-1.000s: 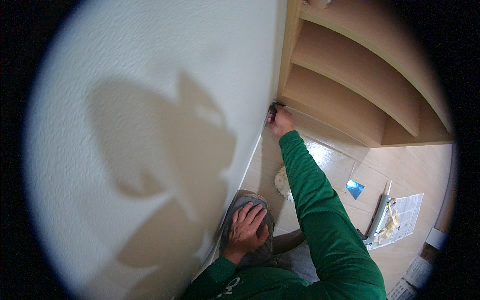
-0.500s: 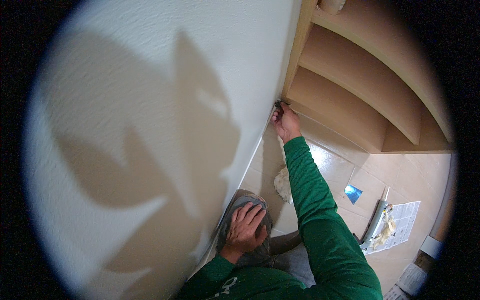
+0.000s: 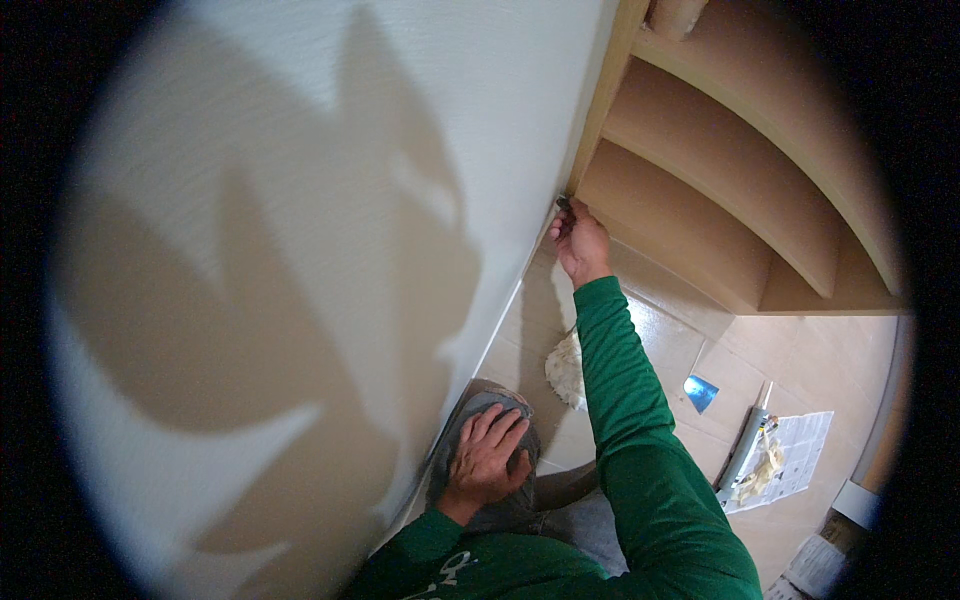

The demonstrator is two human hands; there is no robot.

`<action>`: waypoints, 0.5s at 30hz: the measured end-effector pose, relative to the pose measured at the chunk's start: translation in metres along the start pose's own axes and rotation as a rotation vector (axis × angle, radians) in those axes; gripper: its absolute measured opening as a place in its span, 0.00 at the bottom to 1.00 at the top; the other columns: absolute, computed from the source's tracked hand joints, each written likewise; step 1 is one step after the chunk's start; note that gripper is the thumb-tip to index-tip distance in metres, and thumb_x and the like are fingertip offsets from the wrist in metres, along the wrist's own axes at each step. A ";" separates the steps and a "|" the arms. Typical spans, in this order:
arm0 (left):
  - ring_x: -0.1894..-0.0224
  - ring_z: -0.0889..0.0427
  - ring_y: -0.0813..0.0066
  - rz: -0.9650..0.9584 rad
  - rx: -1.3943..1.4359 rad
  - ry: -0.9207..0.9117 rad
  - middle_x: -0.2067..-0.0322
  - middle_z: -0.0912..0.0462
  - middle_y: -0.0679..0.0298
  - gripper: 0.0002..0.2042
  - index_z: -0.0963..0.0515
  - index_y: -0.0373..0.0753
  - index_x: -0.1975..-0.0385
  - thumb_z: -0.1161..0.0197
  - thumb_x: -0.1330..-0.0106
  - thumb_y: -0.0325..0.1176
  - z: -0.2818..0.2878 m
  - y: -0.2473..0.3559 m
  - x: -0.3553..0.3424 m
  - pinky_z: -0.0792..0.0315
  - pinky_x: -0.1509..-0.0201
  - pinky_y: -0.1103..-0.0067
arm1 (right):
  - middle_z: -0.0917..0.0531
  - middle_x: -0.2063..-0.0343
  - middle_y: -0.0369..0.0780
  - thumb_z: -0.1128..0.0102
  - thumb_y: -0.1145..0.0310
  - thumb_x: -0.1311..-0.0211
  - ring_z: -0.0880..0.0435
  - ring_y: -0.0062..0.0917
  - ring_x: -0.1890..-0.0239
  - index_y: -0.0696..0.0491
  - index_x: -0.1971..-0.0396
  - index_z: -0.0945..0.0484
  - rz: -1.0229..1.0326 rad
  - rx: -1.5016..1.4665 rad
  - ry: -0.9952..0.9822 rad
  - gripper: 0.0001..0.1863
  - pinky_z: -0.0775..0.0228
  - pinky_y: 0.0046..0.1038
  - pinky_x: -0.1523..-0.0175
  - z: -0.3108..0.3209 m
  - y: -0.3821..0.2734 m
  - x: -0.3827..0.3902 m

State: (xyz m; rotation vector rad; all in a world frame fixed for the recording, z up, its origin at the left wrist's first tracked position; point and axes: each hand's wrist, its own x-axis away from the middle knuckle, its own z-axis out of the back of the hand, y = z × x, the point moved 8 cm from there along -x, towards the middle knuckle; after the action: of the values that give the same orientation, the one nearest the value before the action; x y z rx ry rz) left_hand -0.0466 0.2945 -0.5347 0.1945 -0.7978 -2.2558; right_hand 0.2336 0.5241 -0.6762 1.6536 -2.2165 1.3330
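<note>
My right hand reaches forward to the corner where the white wall meets the base of a wooden shelf unit. Its fingers are closed on a small dark tool, whose exact kind is too small to make out. The tool's tip is at the seam between wall and shelf. Resting flat on my bent knee, my left hand has its fingers somewhat spread and holds nothing. A whitish, fluffy rag lies on the floor, partly hidden by my right forearm.
To the right, a caulking gun lies beside newspaper bearing a crumpled, cream-coloured wad. A shiny blue piece is on the tiled floor. A cylindrical object stands on the upper shelf. More papers lie at lower right.
The view has shifted slightly, and the shadows on the wall have moved left. My right hand has turned a little and stays at the corner with the tool. My left hand remains on the knee.
</note>
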 end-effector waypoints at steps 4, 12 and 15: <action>0.33 0.29 0.47 -0.013 0.012 0.006 0.38 0.21 0.54 0.24 0.20 0.37 0.42 0.35 0.36 0.41 0.001 0.000 0.000 0.37 0.29 0.52 | 0.23 0.74 0.37 0.44 0.64 0.23 0.26 0.25 0.74 0.55 0.61 0.23 0.033 -0.006 0.024 0.09 0.32 0.28 0.71 -0.008 -0.009 0.006; 0.33 0.29 0.47 0.008 -0.004 -0.007 0.38 0.22 0.53 0.24 0.20 0.36 0.43 0.36 0.38 0.40 0.004 0.000 -0.001 0.37 0.30 0.52 | 0.21 0.70 0.37 0.43 0.67 0.26 0.24 0.23 0.72 0.55 0.62 0.22 0.074 0.078 -0.121 0.08 0.29 0.29 0.68 -0.011 -0.041 0.076; 0.32 0.30 0.48 0.004 -0.020 -0.012 0.38 0.23 0.54 0.24 0.20 0.37 0.42 0.36 0.38 0.40 -0.003 -0.001 -0.001 0.38 0.29 0.52 | 0.20 0.71 0.36 0.42 0.66 0.26 0.23 0.21 0.72 0.56 0.62 0.20 0.060 0.227 -0.069 0.08 0.27 0.29 0.65 0.056 -0.033 0.148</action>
State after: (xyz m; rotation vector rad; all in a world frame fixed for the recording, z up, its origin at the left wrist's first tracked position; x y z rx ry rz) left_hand -0.0458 0.2946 -0.5377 0.1701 -0.7810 -2.2617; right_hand 0.2215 0.3751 -0.6142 1.7411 -2.2404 1.6204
